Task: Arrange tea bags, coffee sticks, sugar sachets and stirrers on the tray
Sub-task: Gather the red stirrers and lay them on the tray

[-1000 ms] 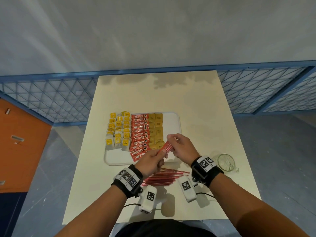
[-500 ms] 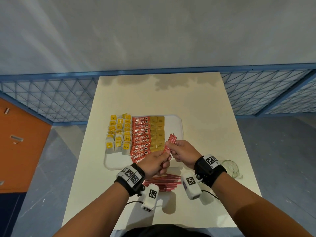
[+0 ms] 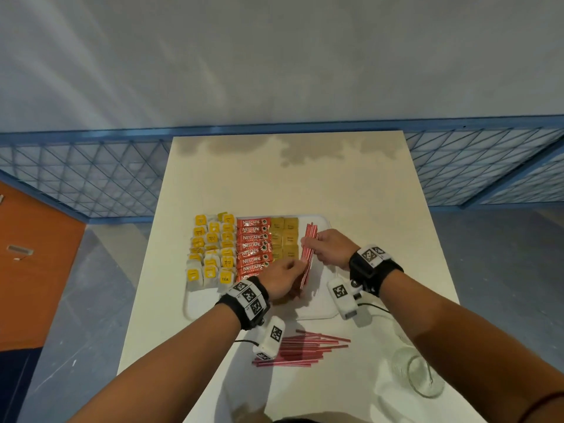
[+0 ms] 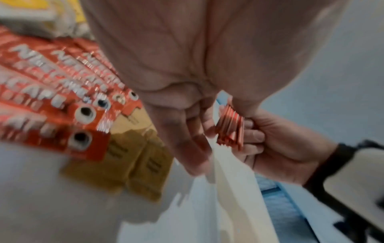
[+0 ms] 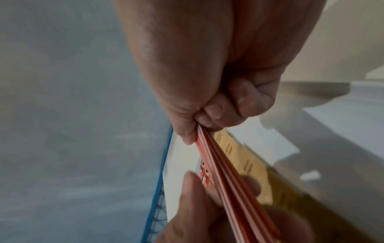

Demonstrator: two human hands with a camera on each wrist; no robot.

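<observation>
Head view: we see tea bags (image 3: 210, 253), coffee sticks (image 3: 252, 247) and sugar sachets (image 3: 284, 239) already ranged on the tray (image 3: 317, 309); loose stirrers (image 3: 305, 349) remain on the table nearer us than the tray. Wrist views: our left hand (image 4: 187, 92) and right hand (image 5: 207, 74) each pinch one stirrer bundle (image 5: 226, 177) above the tray's bare right part.

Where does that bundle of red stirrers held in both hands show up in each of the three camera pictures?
Head: bundle of red stirrers right of centre, above the tray's bare right part, between left hand and right hand.
Left wrist: stirrer ends right of centre.
Right wrist: running from centre to the bottom.
Shared landmark: brown sugar sachets beside it.
</observation>
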